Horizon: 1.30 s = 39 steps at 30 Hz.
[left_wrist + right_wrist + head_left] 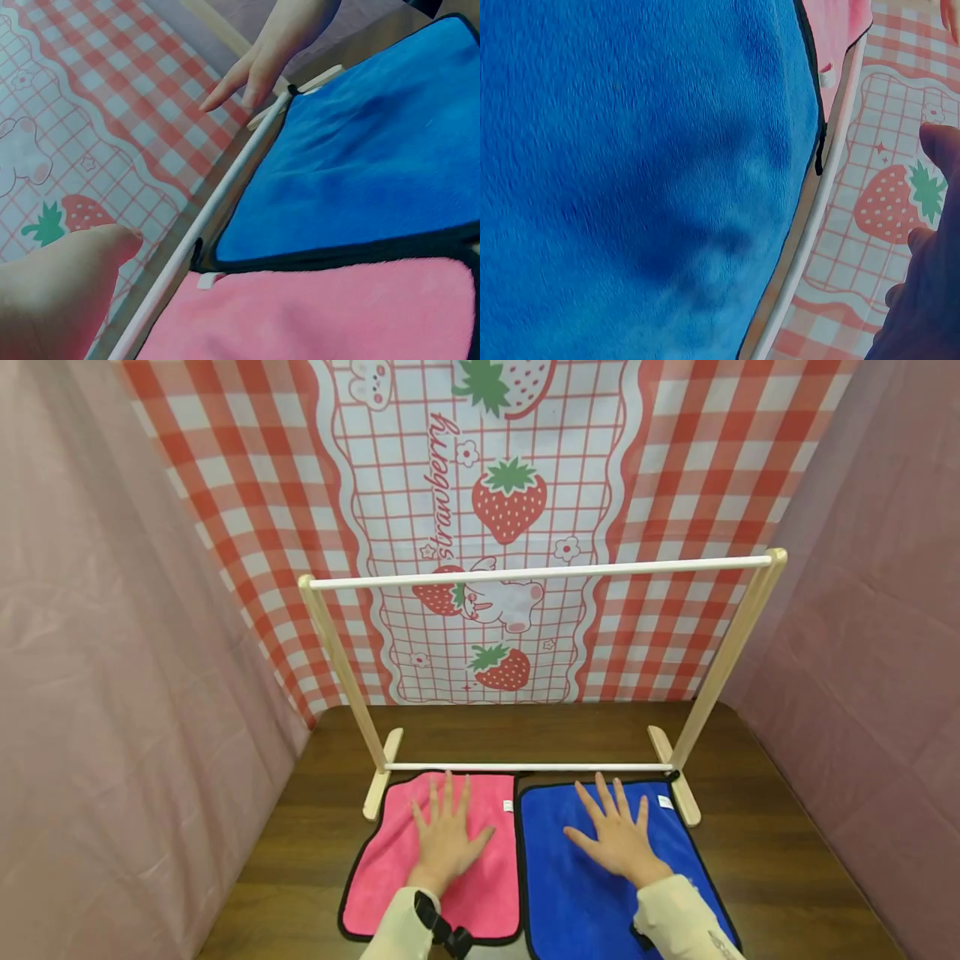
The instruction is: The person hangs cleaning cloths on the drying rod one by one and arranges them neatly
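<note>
A pink towel [487, 893] with black edging and a small white tag lies flat on the left. Beside it is a blue towel [562, 902], also black-edged and tagged. My left hand [445, 839] is over the pink towel, fingers spread and holding nothing. Over the blue towel is my right hand [618, 843], its fingers likewise spread and its grasp empty. Shadows fall on the blue cloth in the right wrist view, where the hand [930, 285] appears raised off it. The left wrist view shows only part of the left hand [67, 289].
Just behind the towels stands a wooden rack with a white top bar [540, 573] and a low white bar [517, 767]. Its feet rest on the brown table [270, 860]. A strawberry-print cloth [675, 527] hangs behind, with pink curtains [112, 652] at both sides.
</note>
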Available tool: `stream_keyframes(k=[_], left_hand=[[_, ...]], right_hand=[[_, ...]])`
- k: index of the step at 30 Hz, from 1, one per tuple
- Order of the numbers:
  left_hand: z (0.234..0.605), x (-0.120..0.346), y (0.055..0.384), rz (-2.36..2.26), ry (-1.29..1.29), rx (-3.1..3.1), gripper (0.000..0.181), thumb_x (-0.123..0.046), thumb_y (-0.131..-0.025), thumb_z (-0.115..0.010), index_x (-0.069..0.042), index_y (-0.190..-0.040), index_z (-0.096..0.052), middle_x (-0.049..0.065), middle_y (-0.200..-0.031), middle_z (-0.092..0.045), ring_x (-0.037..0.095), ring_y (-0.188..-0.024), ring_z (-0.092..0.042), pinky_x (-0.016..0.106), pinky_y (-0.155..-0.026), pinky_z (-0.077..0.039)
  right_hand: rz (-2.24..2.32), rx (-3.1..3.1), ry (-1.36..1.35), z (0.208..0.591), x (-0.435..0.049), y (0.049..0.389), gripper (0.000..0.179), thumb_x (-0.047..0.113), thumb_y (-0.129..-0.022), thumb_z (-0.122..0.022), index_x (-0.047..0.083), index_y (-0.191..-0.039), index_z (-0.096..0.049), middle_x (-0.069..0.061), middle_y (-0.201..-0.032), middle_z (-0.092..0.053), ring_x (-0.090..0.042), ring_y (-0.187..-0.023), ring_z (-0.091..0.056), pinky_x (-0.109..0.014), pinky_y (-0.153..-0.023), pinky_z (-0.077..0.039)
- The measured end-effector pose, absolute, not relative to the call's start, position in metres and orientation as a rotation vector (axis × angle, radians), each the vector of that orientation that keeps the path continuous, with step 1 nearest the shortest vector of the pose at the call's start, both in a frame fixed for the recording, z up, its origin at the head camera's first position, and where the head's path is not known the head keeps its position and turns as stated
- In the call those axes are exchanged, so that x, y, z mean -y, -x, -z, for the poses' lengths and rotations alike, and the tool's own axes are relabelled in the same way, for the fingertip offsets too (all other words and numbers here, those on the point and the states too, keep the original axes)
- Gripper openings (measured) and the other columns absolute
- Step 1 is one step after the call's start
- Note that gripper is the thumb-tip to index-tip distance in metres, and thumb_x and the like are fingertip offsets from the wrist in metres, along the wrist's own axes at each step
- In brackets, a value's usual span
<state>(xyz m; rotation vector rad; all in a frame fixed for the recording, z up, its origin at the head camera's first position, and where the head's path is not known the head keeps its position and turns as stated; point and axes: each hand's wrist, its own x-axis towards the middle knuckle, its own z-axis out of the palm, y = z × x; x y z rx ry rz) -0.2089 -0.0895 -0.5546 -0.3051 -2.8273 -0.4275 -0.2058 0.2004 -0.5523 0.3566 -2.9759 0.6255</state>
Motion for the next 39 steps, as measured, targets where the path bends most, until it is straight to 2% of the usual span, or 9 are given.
stream_keyframes(k=[4, 8, 14, 21, 32, 39], left_hand=[[0.548, 0.1, 0.214, 0.497, 0.249, 2.849, 0.09, -0.06, -0.088, -0.06, -0.012, -0.157, -0.028, 0.021, -0.162, -0.019, 0.047, -0.147, -0.008, 0.075, -0.109, -0.006], [0.543, 0.113, 0.219, 0.554, 0.192, 2.872, 0.095, -0.061, -0.087, -0.061, -0.011, -0.158, -0.024, 0.022, -0.162, -0.015, 0.048, -0.147, -0.006, 0.075, -0.109, -0.008], [0.536, 0.135, 0.228, 0.657, 0.151, 2.765, 0.096, -0.051, -0.086, -0.068, -0.003, -0.157, -0.022, 0.027, -0.16, -0.018, 0.051, -0.145, -0.01, 0.076, -0.108, -0.007], [0.526, 0.163, 0.242, 0.777, 0.088, 2.662, 0.1, -0.044, -0.088, -0.069, 0.002, -0.156, -0.013, 0.028, -0.161, -0.01, 0.048, -0.147, -0.003, 0.071, -0.112, -0.005], [0.505, 0.199, 0.268, 1.089, 0.089, 2.434, 0.099, -0.027, -0.089, -0.072, 0.005, -0.156, -0.006, 0.03, -0.159, -0.01, 0.048, -0.146, -0.01, 0.067, -0.113, -0.012], [0.486, 0.22, 0.285, 1.344, 0.072, 2.249, 0.095, -0.011, -0.09, -0.071, 0.005, -0.156, -0.005, 0.034, -0.155, -0.013, 0.046, -0.144, -0.014, 0.056, -0.118, -0.016]], right_hand=[[-0.616, 2.988, -0.387, 0.551, -0.206, 0.21, 0.08, 0.052, -0.093, -0.061, 0.012, -0.156, -0.033, -0.024, -0.162, -0.013, -0.05, -0.146, -0.002, -0.075, -0.106, 0.01], [-0.606, 2.999, -0.407, 0.551, -0.212, 0.212, 0.08, 0.053, -0.093, -0.062, 0.011, -0.155, -0.034, -0.024, -0.162, -0.013, -0.05, -0.146, -0.003, -0.076, -0.106, 0.008], [-0.574, 2.979, -0.418, 0.557, -0.219, 0.215, 0.08, 0.053, -0.091, -0.063, 0.011, -0.154, -0.037, -0.026, -0.16, -0.019, -0.052, -0.145, -0.01, -0.077, -0.106, 0.002], [-0.581, 2.986, -0.412, 0.568, -0.226, 0.215, 0.081, 0.052, -0.09, -0.065, 0.01, -0.153, -0.038, -0.027, -0.159, -0.021, -0.052, -0.144, -0.011, -0.078, -0.105, 0.0], [-0.635, 2.991, -0.405, 0.589, -0.237, 0.212, 0.089, 0.058, -0.084, -0.069, 0.009, -0.152, -0.039, -0.028, -0.157, -0.024, -0.055, -0.142, -0.013, -0.079, -0.103, -0.001], [-0.655, 3.051, -0.364, 0.601, -0.242, 0.21, 0.093, 0.063, -0.081, -0.068, 0.009, -0.151, -0.039, -0.03, -0.157, -0.022, -0.057, -0.142, -0.009, -0.081, -0.102, 0.0]])
